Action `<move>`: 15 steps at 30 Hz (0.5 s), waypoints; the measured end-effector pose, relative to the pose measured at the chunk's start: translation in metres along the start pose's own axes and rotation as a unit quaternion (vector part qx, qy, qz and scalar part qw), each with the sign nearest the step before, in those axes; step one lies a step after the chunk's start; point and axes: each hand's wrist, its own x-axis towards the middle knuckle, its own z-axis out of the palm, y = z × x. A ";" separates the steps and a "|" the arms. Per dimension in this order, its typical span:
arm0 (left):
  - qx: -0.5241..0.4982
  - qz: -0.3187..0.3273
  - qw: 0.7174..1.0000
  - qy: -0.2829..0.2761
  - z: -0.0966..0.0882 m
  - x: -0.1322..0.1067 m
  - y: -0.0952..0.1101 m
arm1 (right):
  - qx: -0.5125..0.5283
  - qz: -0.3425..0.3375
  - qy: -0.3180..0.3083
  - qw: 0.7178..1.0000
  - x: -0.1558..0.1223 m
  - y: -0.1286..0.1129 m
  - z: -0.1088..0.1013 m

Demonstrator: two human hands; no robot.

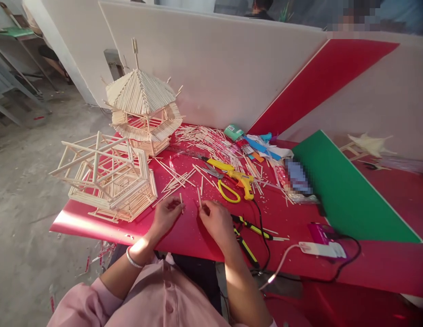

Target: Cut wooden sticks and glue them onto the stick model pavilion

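Note:
Near the table's front edge, my left hand [166, 214] pinches a short wooden stick [181, 200] held upright. A little to its right, my right hand [214, 218] is closed on another wooden stick [199, 196], also pointing up. The two sticks are apart. Left of my hands stands an open stick frame [105, 177], built of pale sticks on a many-sided base. Behind it rises a stick pavilion [143, 100] with a pointed roof. Loose sticks [179, 181] lie scattered just beyond my fingers.
Yellow-handled scissors [228, 190] and a yellow glue gun [243, 181] lie beyond my right hand. Black-and-yellow pliers [247, 247] and a cable sit to its right. A white power strip [322, 249] and a leaning green board [354, 190] are farther right. A white partition [211, 63] stands behind.

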 end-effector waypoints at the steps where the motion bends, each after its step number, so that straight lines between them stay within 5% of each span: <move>1: 0.002 0.005 1.000 -0.009 0.001 0.000 -0.001 | 0.047 -0.019 -0.001 0.999 -0.004 -0.001 0.002; 4: 0.013 0.016 0.999 -0.025 0.002 0.000 -0.005 | 0.127 -0.055 -0.012 0.990 -0.009 -0.007 0.014; 10: 0.049 0.106 0.993 -0.018 -0.004 -0.001 -0.010 | 0.138 -0.096 0.002 0.986 -0.009 -0.014 0.037; 15: 0.091 0.112 0.989 -0.033 -0.005 -0.005 -0.016 | 0.151 -0.101 0.021 0.983 -0.012 -0.010 0.045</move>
